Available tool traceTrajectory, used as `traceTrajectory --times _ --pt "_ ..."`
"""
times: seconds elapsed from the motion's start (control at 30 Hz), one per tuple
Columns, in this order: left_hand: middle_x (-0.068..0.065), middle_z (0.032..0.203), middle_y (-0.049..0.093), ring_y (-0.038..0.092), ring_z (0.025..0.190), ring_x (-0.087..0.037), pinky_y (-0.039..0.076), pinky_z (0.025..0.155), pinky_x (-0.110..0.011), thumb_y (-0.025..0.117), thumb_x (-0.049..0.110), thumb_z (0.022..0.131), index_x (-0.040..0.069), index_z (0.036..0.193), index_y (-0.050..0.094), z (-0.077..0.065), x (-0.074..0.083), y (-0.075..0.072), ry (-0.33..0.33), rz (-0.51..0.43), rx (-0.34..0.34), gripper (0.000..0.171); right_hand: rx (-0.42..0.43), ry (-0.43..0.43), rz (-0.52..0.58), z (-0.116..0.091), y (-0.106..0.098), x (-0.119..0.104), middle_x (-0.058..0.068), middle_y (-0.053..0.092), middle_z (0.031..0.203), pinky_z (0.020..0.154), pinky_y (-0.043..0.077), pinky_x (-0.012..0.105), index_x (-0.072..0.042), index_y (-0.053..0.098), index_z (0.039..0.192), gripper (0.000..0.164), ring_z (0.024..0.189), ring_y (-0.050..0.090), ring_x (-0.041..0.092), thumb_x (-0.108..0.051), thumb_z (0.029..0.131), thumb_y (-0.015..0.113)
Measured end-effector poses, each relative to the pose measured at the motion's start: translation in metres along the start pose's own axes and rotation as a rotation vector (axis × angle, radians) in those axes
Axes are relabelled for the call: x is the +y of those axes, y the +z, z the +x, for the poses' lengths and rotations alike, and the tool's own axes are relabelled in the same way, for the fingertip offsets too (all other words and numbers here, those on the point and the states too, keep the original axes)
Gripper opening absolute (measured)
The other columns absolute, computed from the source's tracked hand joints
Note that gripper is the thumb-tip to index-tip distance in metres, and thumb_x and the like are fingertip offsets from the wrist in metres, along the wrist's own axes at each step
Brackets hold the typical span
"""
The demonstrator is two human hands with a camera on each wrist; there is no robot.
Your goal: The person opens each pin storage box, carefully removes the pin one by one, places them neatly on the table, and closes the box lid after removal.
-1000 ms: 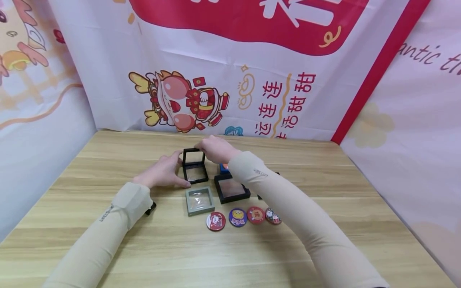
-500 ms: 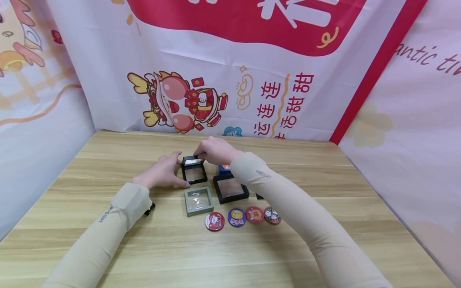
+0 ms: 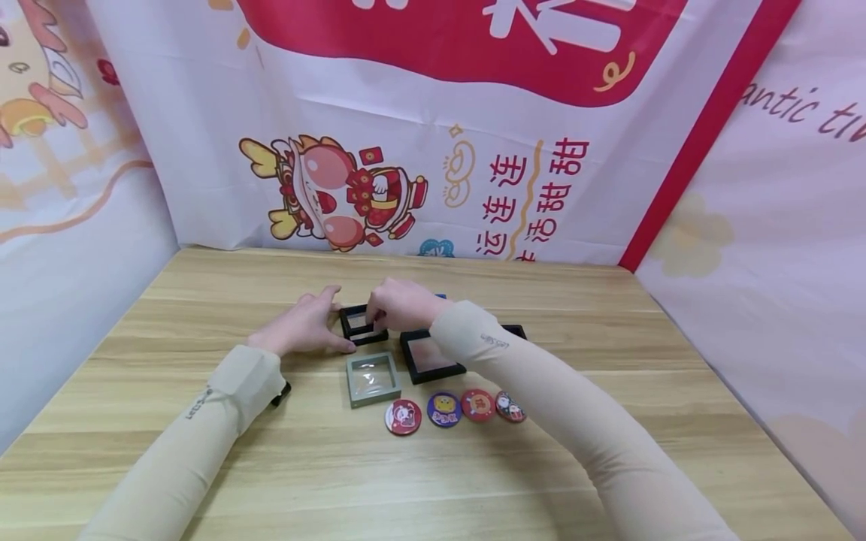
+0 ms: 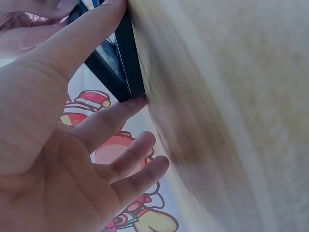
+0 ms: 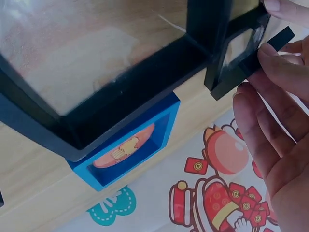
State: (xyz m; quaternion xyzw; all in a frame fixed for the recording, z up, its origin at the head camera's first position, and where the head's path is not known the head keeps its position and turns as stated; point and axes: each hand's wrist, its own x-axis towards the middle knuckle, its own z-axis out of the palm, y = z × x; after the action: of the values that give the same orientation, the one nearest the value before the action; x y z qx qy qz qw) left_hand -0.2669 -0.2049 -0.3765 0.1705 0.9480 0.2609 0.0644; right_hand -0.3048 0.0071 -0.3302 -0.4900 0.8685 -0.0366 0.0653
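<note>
A small hinged black display frame (image 3: 369,340) lies on the table, its lid tilted at a low angle over the base. My left hand (image 3: 301,327) steadies it from the left, thumb on the near side and index finger at the far corner; in the left wrist view the other fingers extend past it. From the right, my right hand (image 3: 406,304) pinches the lid, thumb against fingers, as the right wrist view shows. Part of the lid is hidden behind those fingers. Close by are a grey-green frame (image 3: 355,400) and a larger black frame (image 3: 438,373).
A blue frame (image 5: 175,107) holding a round badge stands behind the larger black one. Near the front lie a red-and-white badge (image 3: 403,417), a purple badge (image 3: 443,409) and others. Another black frame (image 3: 516,330) is partly covered by my right sleeve. A black object (image 3: 281,394) sits beside my left cuff.
The lid of the small black frame has swung down from upright to nearly flat, with my right hand coming down and nearer with it. My left hand has stayed in place.
</note>
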Motion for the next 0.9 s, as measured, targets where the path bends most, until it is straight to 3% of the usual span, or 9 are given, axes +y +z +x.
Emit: traceTrajectory --times 0.5,0.7,0.9 --pt "-0.021 0.137 0.053 0.041 0.126 -0.038 0.029 0.106 -0.058 0.089 0.043 0.069 -0.002 0.152 0.021 -0.0002 -0.0002 -0.0002 0.020 -0.017 0.003 0.116 -0.021 0.006 -0.036 0.0028 0.0069 -0.0054 -0.006 0.073 0.097 0.082 0.051 0.023 -0.019 0.080 0.101 0.013 0.088 0.065 0.007 -0.020 0.089 0.076" --pt "-0.018 0.139 0.053 0.035 0.131 -0.041 0.027 0.106 -0.061 0.084 0.053 0.071 0.000 0.153 0.020 -0.0016 0.0004 -0.0003 0.006 -0.008 -0.003 0.117 -0.025 0.006 -0.041 0.0021 0.0092 -0.0065 -0.005 0.072 0.097 0.084 0.051 0.025 -0.019 0.079 0.102 0.014 0.089 0.065 0.008 -0.020 0.089 0.076" --pt "-0.019 0.138 0.053 0.033 0.132 -0.042 0.023 0.107 -0.062 0.085 0.049 0.072 -0.001 0.153 0.019 -0.0015 0.0013 -0.0025 0.005 -0.032 0.004 0.116 -0.012 0.013 -0.076 0.0033 0.0090 -0.0091 -0.006 0.071 0.093 0.084 0.051 0.026 -0.020 0.080 0.097 0.010 0.087 0.063 0.008 -0.019 0.088 0.076"
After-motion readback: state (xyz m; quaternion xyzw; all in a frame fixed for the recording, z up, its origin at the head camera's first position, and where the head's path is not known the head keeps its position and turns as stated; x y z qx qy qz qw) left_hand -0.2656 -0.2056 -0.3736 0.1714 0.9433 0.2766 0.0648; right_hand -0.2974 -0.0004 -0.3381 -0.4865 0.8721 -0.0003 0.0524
